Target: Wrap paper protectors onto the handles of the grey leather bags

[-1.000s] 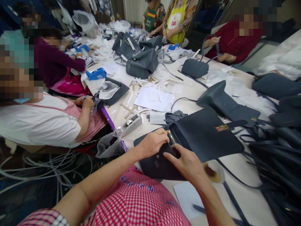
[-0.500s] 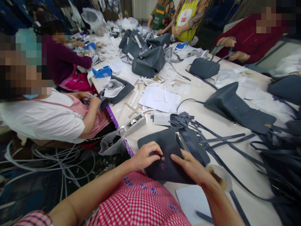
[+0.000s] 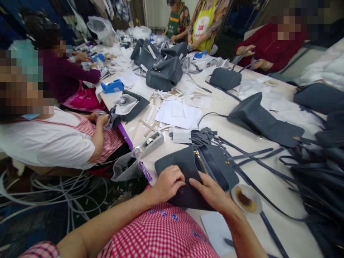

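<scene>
A dark grey handbag [image 3: 172, 163] lies at the table edge before me, its flap spread toward my apron and a gold zip [image 3: 200, 162] showing. My right hand [image 3: 208, 190] grips the flap's edge, thumb on top and fingers underneath. On the flap's face, my left hand [image 3: 169, 182] is closed, thumb and curled fingers together. Its fingertips cover the spot where a small copper-coloured round piece showed earlier; whatever they hold is hidden. Long grey straps [image 3: 252, 154] run from the bag to the right.
A tape dispenser [image 3: 150, 143] and a bundle of grey strips [image 3: 202, 136] lie beyond the bag. To the right sits a round dish [image 3: 246, 199] with brown stuff in it. More grey bags [image 3: 163, 73] cover the table. Co-workers sit left [image 3: 51, 136] and far right [image 3: 271, 46].
My left fingers have closed over the copper-coloured round piece, which no longer shows. My right hand keeps its grip on the flap. The view has shifted slightly, and the round dish shows more.
</scene>
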{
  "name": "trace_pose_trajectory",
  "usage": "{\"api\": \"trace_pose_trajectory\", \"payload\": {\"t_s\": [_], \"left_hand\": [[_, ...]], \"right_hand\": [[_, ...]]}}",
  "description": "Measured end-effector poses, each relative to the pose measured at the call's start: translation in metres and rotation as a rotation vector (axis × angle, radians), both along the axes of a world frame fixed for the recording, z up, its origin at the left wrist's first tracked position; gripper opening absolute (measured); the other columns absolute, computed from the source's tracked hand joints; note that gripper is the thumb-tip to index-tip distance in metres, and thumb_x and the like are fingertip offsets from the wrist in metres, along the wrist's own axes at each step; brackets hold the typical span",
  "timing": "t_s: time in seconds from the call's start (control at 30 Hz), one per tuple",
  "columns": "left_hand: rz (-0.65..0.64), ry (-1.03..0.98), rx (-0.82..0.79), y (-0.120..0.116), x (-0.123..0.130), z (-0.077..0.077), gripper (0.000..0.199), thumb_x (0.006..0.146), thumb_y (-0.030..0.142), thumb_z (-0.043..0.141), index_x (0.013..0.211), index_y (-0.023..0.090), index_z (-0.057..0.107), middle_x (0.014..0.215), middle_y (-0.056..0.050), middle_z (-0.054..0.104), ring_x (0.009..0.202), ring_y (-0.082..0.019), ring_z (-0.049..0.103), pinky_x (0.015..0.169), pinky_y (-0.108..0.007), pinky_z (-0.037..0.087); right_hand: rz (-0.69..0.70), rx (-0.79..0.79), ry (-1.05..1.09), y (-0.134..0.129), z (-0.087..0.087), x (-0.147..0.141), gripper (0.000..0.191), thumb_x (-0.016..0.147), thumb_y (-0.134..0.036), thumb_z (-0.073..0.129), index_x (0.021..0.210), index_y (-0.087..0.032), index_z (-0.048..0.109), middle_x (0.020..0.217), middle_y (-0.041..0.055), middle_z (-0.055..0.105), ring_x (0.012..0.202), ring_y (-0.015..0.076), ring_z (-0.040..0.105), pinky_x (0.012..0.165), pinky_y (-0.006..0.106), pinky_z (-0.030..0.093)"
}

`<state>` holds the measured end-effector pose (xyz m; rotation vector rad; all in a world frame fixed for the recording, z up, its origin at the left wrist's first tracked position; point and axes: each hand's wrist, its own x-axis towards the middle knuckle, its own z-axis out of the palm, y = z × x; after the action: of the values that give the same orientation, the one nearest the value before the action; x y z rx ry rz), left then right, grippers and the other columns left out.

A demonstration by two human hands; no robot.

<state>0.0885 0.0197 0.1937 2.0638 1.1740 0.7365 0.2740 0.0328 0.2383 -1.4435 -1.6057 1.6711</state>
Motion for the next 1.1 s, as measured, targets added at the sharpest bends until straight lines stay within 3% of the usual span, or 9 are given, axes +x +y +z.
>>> {"api": "trace_pose_trajectory", "payload": {"t_s": [0.13,0.3,0.37,0.43,0.53,0.67,0.9,1.1], "left_hand": [[-0.089,0.165,0.059,0.003,-0.004,0.000,0.016,0.092,0.021,0.049,0.078,0.017,0.054,0.080,-0.004,0.055,0.080,-0.018,0.050,0.075,-0.031,0.042],[-0.283,0.411,0.021,0.007,-0.033,-0.005,0.017,0.093,0.025,0.049,0.078,0.017,0.055,0.081,-0.004,0.056,0.079,-0.018,0.051,0.073,-0.031,0.042],[-0.295,0.478,-0.011,0.004,-0.042,-0.005,0.024,0.093,0.031,0.051,0.074,0.017,0.056,0.077,-0.003,0.056,0.074,-0.018,0.051,0.069,-0.030,0.042],[-0.232,0.417,-0.004,0.001,-0.043,-0.002,0.027,0.093,0.036,0.050,0.076,0.017,0.057,0.078,-0.003,0.056,0.075,-0.017,0.052,0.070,-0.029,0.043],[-0.140,0.178,0.071,-0.001,-0.033,0.005,0.021,0.096,0.029,0.043,0.090,0.017,0.060,0.091,-0.006,0.059,0.088,-0.017,0.055,0.079,-0.028,0.045],[-0.194,0.020,0.133,0.007,-0.018,0.008,0.022,0.096,0.023,0.042,0.090,0.016,0.061,0.093,-0.007,0.059,0.090,-0.016,0.055,0.081,-0.027,0.046],[-0.314,0.141,0.255,0.021,-0.014,0.000,0.027,0.097,0.023,0.038,0.084,0.017,0.061,0.088,-0.006,0.060,0.082,-0.015,0.054,0.076,-0.027,0.044],[-0.333,0.300,0.357,0.020,-0.013,-0.008,0.027,0.098,0.021,0.034,0.087,0.017,0.059,0.087,-0.006,0.059,0.080,-0.017,0.051,0.073,-0.030,0.042]], "right_hand": [[0.003,-0.042,-0.003,0.000,0.000,0.003,0.035,0.082,-0.044,0.056,0.098,-0.017,0.070,0.096,0.0066,0.072,0.092,0.0270,0.062,0.089,0.040,0.045],[-0.077,-0.157,0.049,0.001,-0.005,0.014,0.034,0.082,-0.045,0.058,0.101,-0.019,0.070,0.091,0.0052,0.073,0.089,0.0267,0.064,0.082,0.039,0.048],[-0.106,-0.189,0.089,0.001,-0.006,0.016,0.035,0.081,-0.045,0.059,0.101,-0.019,0.070,0.089,0.0053,0.073,0.087,0.0270,0.065,0.079,0.039,0.050],[-0.104,-0.201,0.111,0.001,-0.006,0.016,0.035,0.081,-0.046,0.060,0.101,-0.019,0.070,0.088,0.0054,0.073,0.086,0.0270,0.065,0.078,0.039,0.050],[-0.071,-0.177,0.101,0.001,-0.006,0.012,0.036,0.080,-0.045,0.060,0.102,-0.019,0.071,0.089,0.0051,0.073,0.086,0.0267,0.064,0.079,0.039,0.050],[-0.034,-0.148,0.078,-0.001,-0.006,0.008,0.037,0.081,-0.044,0.059,0.104,-0.018,0.070,0.092,0.0041,0.072,0.088,0.0257,0.063,0.080,0.037,0.048],[-0.037,-0.130,0.054,0.000,-0.002,0.009,0.031,0.081,-0.042,0.058,0.097,-0.018,0.070,0.081,0.0018,0.070,0.084,0.0248,0.061,0.081,0.037,0.047],[-0.046,-0.127,0.067,0.002,-0.006,0.011,0.028,0.082,-0.039,0.058,0.094,-0.018,0.070,0.086,0.0028,0.071,0.084,0.0241,0.061,0.078,0.036,0.047]]}}
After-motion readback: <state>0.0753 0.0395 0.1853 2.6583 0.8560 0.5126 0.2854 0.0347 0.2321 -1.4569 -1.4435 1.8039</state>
